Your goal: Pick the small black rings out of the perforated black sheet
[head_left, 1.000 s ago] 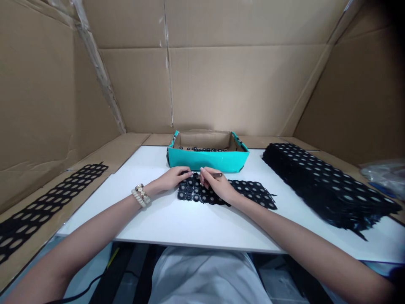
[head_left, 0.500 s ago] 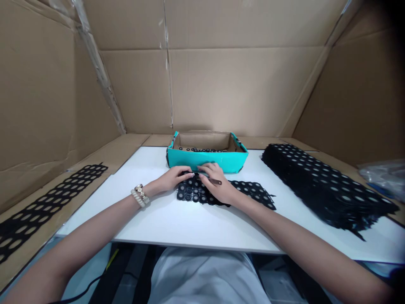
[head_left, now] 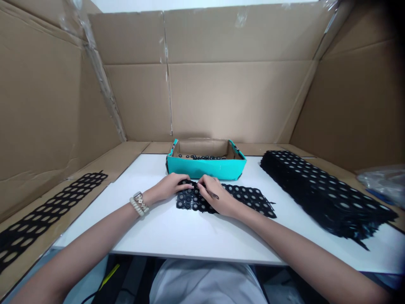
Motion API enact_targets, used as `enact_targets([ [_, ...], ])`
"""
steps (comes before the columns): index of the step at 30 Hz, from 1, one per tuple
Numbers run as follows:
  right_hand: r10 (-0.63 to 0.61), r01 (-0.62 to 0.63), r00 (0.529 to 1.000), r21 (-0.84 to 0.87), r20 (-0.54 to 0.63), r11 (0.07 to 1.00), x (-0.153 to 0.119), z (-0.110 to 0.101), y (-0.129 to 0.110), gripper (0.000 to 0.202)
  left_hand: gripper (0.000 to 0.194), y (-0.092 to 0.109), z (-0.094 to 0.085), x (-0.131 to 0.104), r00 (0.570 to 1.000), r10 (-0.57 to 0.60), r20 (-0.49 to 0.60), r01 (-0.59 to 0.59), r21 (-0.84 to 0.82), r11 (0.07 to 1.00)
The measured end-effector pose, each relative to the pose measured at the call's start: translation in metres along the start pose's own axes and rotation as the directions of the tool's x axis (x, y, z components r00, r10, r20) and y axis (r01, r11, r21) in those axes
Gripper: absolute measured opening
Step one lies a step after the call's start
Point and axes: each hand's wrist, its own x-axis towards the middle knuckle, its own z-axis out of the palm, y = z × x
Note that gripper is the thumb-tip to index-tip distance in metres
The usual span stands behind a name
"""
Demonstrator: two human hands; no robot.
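Observation:
A black sheet with rows of round rings (head_left: 249,197) lies flat on the white table in front of me. My left hand (head_left: 177,183) grips its far left corner, thumb on top and fingers curled at the edge. Over the sheet's middle, my right hand (head_left: 218,196) is closed in a pinch around a thin dark brown tool (head_left: 214,195). The tool's flat end sticks out beside the thumb; its tip is hidden by my fingers, so its exact kind is unclear. Just beyond the hands stands a turquoise cardboard box (head_left: 205,169) with loose black rings inside.
On the right side of the white table (head_left: 152,240) rests a thick stack of black perforated sheets (head_left: 325,190). A single sheet with open holes (head_left: 53,207) lies on cardboard at the left. Cardboard walls (head_left: 228,97) surround the table. Clear plastic (head_left: 382,179) lies far right.
The view has tilted up slightly, so everything sits lower. My right hand's fingers have drawn in from spread to a tighter pinch on the tool. My left hand stays at the corner.

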Motion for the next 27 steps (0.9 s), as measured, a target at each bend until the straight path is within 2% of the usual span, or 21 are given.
enact_targets([
  [7,-0.086,0.072,0.993,-0.175,-0.076,0.982,0.0,0.01,-0.001,0.016,0.044,0.01,0.001,-0.001,1.0,0.022,0.009,-0.021,-0.057,0.998],
  [15,0.025,-0.058,0.994,-0.303,-0.111,0.951,0.005,0.022,-0.003,0.02,0.045,0.018,0.002,-0.002,0.999,0.034,0.039,-0.027,-0.162,0.986],
  [17,0.032,-0.061,0.992,-0.242,-0.122,0.968,0.006,0.02,-0.002,0.018,0.047,0.018,0.001,-0.001,0.999,0.012,0.032,-0.006,-0.168,0.986],
  [20,0.081,-0.078,0.988,0.027,-0.135,0.997,0.006,0.015,0.003,0.018,0.049,0.015,0.002,0.001,0.998,-0.053,-0.018,0.049,-0.169,0.984],
  [23,0.161,-0.124,0.979,0.255,-0.128,0.959,0.003,0.011,0.007,0.019,0.05,0.009,0.003,0.004,0.994,-0.103,-0.03,0.094,-0.224,0.97],
  [27,0.172,-0.115,0.969,0.291,-0.177,0.95,0.0,0.008,0.005,0.019,0.051,0.005,0.004,0.005,0.991,-0.132,-0.004,0.125,-0.288,0.949],
])
